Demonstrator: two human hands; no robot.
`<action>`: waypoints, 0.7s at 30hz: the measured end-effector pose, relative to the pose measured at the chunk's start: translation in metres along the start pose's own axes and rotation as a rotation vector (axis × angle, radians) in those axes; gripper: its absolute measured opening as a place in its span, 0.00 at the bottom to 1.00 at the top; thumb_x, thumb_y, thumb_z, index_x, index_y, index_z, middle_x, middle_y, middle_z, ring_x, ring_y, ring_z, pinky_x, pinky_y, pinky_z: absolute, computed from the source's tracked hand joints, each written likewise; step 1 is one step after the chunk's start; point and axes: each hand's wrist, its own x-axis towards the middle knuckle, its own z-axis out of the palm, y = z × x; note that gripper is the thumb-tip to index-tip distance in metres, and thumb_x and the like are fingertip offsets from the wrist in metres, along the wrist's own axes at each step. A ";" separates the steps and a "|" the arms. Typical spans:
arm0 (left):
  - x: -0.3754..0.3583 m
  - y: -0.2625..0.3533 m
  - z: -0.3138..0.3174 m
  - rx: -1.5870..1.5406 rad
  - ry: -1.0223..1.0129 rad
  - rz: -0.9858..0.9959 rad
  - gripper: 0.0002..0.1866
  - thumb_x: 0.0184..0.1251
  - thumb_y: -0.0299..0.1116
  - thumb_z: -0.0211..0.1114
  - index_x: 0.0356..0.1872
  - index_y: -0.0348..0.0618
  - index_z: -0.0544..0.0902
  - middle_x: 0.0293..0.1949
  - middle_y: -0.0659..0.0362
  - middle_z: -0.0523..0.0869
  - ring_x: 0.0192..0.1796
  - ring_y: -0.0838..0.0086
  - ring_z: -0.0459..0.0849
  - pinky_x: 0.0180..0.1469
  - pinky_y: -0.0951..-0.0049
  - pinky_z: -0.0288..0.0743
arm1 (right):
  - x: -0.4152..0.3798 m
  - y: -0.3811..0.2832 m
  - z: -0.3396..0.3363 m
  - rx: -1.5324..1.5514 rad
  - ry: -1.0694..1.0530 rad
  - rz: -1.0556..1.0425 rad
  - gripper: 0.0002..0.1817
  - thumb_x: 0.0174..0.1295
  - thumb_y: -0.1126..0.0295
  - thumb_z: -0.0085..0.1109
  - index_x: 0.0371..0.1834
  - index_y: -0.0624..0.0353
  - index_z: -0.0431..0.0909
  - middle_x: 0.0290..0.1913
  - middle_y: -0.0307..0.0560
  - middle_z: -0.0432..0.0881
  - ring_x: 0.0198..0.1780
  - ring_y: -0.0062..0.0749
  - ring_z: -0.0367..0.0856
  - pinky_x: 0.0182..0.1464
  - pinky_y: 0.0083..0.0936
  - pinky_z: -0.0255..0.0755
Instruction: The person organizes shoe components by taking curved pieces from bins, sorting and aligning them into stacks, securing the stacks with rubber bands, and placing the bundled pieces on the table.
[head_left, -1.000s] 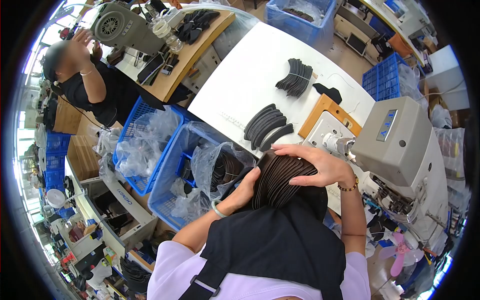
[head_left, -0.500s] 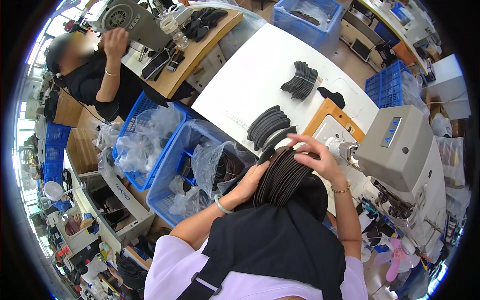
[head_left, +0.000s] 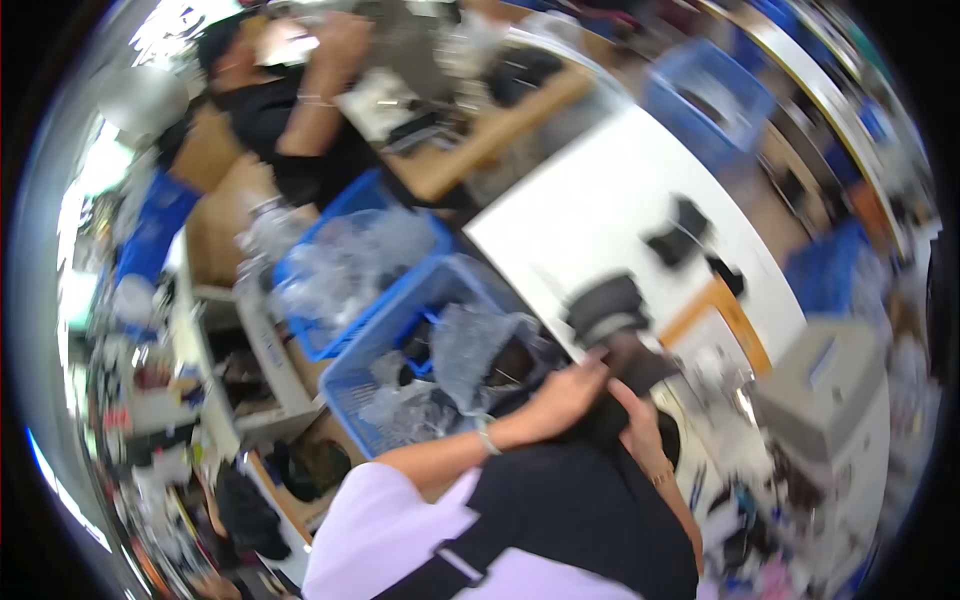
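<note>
The whole view is smeared by motion. My left hand grips the left side of a stack of dark curved fabric pieces, low in front of my black apron. On the stack's near right side is my right hand, its thumb upward and its other fingers partly hidden. Just beyond, at the white table's near edge, lies a second stack of dark curved pieces. Farther back on the table sits a tied bundle of dark pieces, with a small black piece beside it.
A grey sewing machine stands at right behind a wooden edge strip. Blue crates with plastic bags are at left. Another person sits at a machine upper left. A blue bin stands beyond the table.
My view has swung, shifting the scene right and down. My right hand has come down from the stack's far end to its near right side, and its spread fingers have closed in.
</note>
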 end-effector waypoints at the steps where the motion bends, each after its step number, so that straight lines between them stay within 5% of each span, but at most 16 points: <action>1: 0.003 0.012 -0.001 -0.271 0.051 -0.254 0.20 0.68 0.31 0.49 0.58 0.31 0.68 0.49 0.35 0.77 0.40 0.46 0.81 0.41 0.58 0.76 | 0.012 0.009 -0.008 -0.020 0.004 0.025 0.22 0.59 0.77 0.58 0.57 0.63 0.69 0.53 0.43 0.75 0.55 0.29 0.73 0.60 0.25 0.65; 3: 0.011 0.025 -0.019 -0.463 0.004 -0.502 0.26 0.68 0.36 0.48 0.66 0.43 0.62 0.34 0.32 0.79 0.39 0.42 0.80 0.41 0.55 0.74 | 0.021 0.010 -0.005 -0.017 0.054 0.026 0.22 0.59 0.76 0.58 0.57 0.65 0.69 0.53 0.45 0.76 0.54 0.29 0.75 0.57 0.26 0.69; 7: 0.017 0.016 -0.021 -0.438 0.050 -0.437 0.27 0.70 0.39 0.44 0.68 0.44 0.59 0.35 0.33 0.80 0.40 0.44 0.80 0.47 0.57 0.73 | 0.051 0.017 -0.022 0.210 -0.118 0.143 0.21 0.59 0.70 0.59 0.55 0.65 0.71 0.51 0.47 0.78 0.53 0.31 0.76 0.58 0.29 0.68; 13: 0.038 0.023 -0.028 -0.157 0.024 -0.468 0.26 0.73 0.41 0.41 0.71 0.48 0.55 0.64 0.34 0.58 0.59 0.34 0.65 0.59 0.52 0.65 | 0.059 0.000 0.008 0.079 -0.203 -0.027 0.27 0.57 0.60 0.55 0.57 0.66 0.69 0.54 0.50 0.76 0.56 0.36 0.74 0.61 0.32 0.66; 15: 0.039 0.019 -0.009 -0.226 0.183 -0.373 0.26 0.72 0.36 0.44 0.70 0.47 0.56 0.67 0.38 0.56 0.63 0.33 0.61 0.63 0.55 0.61 | 0.058 -0.001 0.004 0.180 -0.182 -0.069 0.28 0.57 0.60 0.54 0.58 0.66 0.67 0.55 0.52 0.75 0.56 0.37 0.74 0.61 0.33 0.66; 16: 0.038 0.007 0.001 0.061 0.206 -0.104 0.25 0.73 0.34 0.44 0.69 0.42 0.57 0.67 0.41 0.58 0.64 0.40 0.62 0.64 0.56 0.60 | 0.055 -0.004 0.001 0.188 -0.143 -0.060 0.27 0.57 0.61 0.53 0.57 0.66 0.68 0.54 0.52 0.75 0.55 0.37 0.74 0.60 0.33 0.66; 17: 0.046 0.019 -0.007 -0.613 0.381 -0.301 0.25 0.74 0.38 0.44 0.67 0.37 0.58 0.62 0.44 0.68 0.64 0.55 0.68 0.64 0.62 0.62 | 0.056 -0.010 0.000 0.206 -0.104 -0.065 0.26 0.57 0.61 0.53 0.56 0.66 0.68 0.53 0.51 0.75 0.55 0.37 0.75 0.60 0.33 0.67; 18: 0.041 0.013 -0.009 -0.887 0.278 -0.379 0.27 0.75 0.43 0.44 0.67 0.35 0.59 0.55 0.50 0.77 0.62 0.70 0.70 0.63 0.70 0.64 | 0.064 -0.011 -0.013 0.276 -0.233 -0.043 0.24 0.57 0.62 0.53 0.54 0.65 0.69 0.51 0.50 0.75 0.53 0.37 0.75 0.59 0.33 0.68; 20: 0.045 -0.003 -0.016 -1.260 0.208 -0.495 0.29 0.73 0.50 0.46 0.65 0.38 0.62 0.47 0.48 0.81 0.52 0.68 0.80 0.55 0.72 0.70 | 0.067 -0.018 -0.034 0.354 -0.308 -0.003 0.21 0.57 0.63 0.52 0.50 0.65 0.70 0.46 0.48 0.76 0.49 0.37 0.76 0.57 0.34 0.69; 21: 0.049 -0.008 -0.031 -1.071 0.175 -0.553 0.30 0.73 0.53 0.44 0.62 0.37 0.64 0.42 0.45 0.82 0.44 0.65 0.84 0.51 0.71 0.73 | 0.063 -0.022 -0.038 0.367 -0.256 0.023 0.19 0.57 0.63 0.53 0.48 0.65 0.71 0.44 0.48 0.76 0.48 0.37 0.76 0.56 0.35 0.70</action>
